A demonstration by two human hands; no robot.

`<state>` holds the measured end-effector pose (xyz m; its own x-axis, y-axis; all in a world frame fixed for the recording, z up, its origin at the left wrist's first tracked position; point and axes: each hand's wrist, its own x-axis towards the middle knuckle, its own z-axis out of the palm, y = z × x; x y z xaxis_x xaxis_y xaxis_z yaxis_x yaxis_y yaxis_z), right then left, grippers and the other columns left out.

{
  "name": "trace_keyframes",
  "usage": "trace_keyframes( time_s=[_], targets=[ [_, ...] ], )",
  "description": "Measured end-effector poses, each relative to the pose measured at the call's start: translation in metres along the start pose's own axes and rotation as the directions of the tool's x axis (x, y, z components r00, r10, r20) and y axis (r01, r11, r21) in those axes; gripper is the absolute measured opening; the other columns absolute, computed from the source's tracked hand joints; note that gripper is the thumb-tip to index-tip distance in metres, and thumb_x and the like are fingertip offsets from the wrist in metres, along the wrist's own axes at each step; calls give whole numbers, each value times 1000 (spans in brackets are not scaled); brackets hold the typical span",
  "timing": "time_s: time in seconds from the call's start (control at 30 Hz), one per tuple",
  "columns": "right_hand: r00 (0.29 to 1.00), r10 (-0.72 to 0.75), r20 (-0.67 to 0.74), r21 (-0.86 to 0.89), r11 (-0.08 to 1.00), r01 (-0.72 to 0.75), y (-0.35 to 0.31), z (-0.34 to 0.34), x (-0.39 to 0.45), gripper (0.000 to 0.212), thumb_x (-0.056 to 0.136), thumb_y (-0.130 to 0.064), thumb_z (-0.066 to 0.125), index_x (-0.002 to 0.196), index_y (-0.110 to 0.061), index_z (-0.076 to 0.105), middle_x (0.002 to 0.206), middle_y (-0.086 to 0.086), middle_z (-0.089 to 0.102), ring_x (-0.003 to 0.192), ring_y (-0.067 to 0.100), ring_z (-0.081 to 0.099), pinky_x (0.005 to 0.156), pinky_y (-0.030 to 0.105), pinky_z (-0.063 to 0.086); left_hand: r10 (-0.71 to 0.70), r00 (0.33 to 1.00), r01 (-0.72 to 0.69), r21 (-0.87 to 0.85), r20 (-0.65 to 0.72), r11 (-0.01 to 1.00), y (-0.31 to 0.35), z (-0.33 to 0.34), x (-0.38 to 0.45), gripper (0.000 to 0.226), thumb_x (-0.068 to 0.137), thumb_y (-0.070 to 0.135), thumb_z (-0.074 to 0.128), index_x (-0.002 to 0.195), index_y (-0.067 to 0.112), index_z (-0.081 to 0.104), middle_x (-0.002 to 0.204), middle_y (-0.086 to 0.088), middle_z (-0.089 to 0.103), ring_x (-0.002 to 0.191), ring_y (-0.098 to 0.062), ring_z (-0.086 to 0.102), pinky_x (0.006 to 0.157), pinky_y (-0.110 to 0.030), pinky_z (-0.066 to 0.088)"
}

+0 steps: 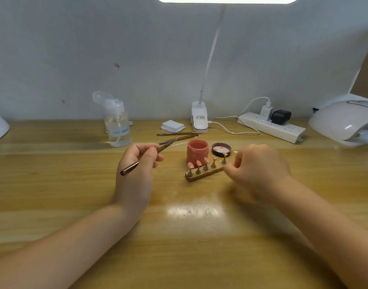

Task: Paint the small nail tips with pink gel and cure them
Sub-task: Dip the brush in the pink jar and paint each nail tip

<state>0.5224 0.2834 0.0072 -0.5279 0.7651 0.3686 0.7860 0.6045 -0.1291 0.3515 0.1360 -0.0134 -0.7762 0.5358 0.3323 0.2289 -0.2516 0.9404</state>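
Left hand [137, 161]: pinching brush [146, 156]. Right hand [258, 165]: blurred, at right end of stand [204, 174]; grasp unclear. Tips [199, 163] on stand before open gel jar [197, 152]. Advice: steady stand, load little gel, stroke thinly.

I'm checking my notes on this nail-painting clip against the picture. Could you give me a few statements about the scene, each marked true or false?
1. The left hand holds a brush. True.
2. The pink gel jar is closed. False: it is open, and its lid lies beside it.
3. Five nail tips stand on the wooden holder. True.
4. The curing lamp sits directly behind the jar. False: it is at the far right.
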Motion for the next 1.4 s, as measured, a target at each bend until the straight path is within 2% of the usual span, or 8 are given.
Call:
trace_keyframes(
  time_s=[0.2,0.37,0.57,0.73,0.97,1.23,1.33,1.4],
  targets=[
    [996,64,65,137,988,-72,21,18,7,24,83,-43,56,98,-30,70,85,-5,66,82,17,59,64,30,52,-29,1000,29,1,4,1000,0,-1,0,16,97,13,50,91,19,65,78,4,67,66,4,57,59,-4,42],
    [994,10,110,103,994,-21,18,29,10,36,85,-48,52,119,-41,61,103,-9,65,96,15,58,60,25,42,-73,997,73,9,-6,997,-1,-1,3,16,97,15,51,93,18,66,80,3,68,65,5,58,57,-5,42],
    [982,-70,173,221,975,31,27,19,12,24,75,-59,57,90,-41,64,74,-14,54,70,6,49,54,25,35,-91,996,92,19,-10,996,-2,-3,3,16,97,17,51,93,20,67,78,6,69,66,4,59,55,-5,43],
    [950,-157,268,312,948,69,31,13,9,27,72,-66,60,93,-50,64,75,-11,59,72,8,54,56,27,38,-124,991,124,-5,-39,992,-3,-3,5,17,97,17,51,91,20,67,75,7,69,66,2,59,55,-6,43],
    [927,-304,219,608,786,114,31,-6,5,44,52,-62,74,75,-25,77,57,-1,51,52,9,38,49,27,28,-140,988,135,-77,-65,988,9,-2,11,19,97,20,50,90,23,67,69,12,69,74,-8,60,67,-23,42],
    [995,-91,-46,647,756,100,84,-73,18,38,53,-56,78,69,-21,76,55,13,54,49,13,40,46,24,32,-42,989,68,-186,142,980,41,27,0,27,96,12,49,80,19,70,70,0,71,65,-8,61,68,-29,43],
    [988,138,-73,659,750,-56,141,-83,13,36,52,-45,83,68,-14,73,50,4,45,51,16,40,54,29,34,-169,925,253,-220,342,942,38,62,-9,26,94,12,51,79,13,73,69,-5,70,62,-12,59,63,-28,44],
    [957,280,-79,636,753,-168,180,-82,2,32,56,-38,83,66,-10,70,49,-4,46,49,13,40,55,26,34,-313,811,469,-231,494,852,34,94,-13,23,92,13,52,81,8,72,67,-6,68,56,-12,57,54,-24,44]
  ],
)
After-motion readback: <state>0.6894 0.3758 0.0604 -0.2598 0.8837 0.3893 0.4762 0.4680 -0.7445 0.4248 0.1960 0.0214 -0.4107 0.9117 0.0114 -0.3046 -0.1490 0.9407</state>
